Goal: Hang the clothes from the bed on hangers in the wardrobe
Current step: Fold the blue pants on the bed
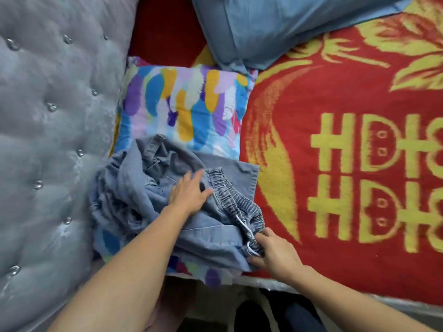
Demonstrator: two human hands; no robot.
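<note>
Head view, looking straight down on the bed.

- Denim clothes (148, 195): crumpled heap just below frame centre, lying on a multicolour pillow (182, 104). Pillow shows beyond the heap at 12 o'clock and peeks out under it at 6. Can't tell how many garments are in the heap.
- Waistband (237, 202): gathered elastic, on the heap's 3 o'clock side, running from centre down toward 5 o'clock. White drawstring (242, 224) hangs along it.
- Left hand (189, 192): flat on the denim, palm down, fingers straight and slightly spread, tips pointing to 1 o'clock and touching the waistband's upper end. Grips nothing.
- Right hand (273, 252): at 5 o'clock of the heap, near the bed edge. Thumb and curled fingers pinch the waistband's lower end, where the drawstring loops.
- Grey tufted headboard (48, 116): fills the 9 o'clock side; the heap touches it.
- Red blanket (335, 188) w/ yellow pattern: covers the bed from 3 to 1 o'clock, just beside the pillow.
- Blue pillow (275, 25): at 12–1 o'clock, overlapping the multicolour pillow's far corner.
- Both forearms bare, entering from 6–7 o'clock (L) and 5 o'clock (R).
</note>
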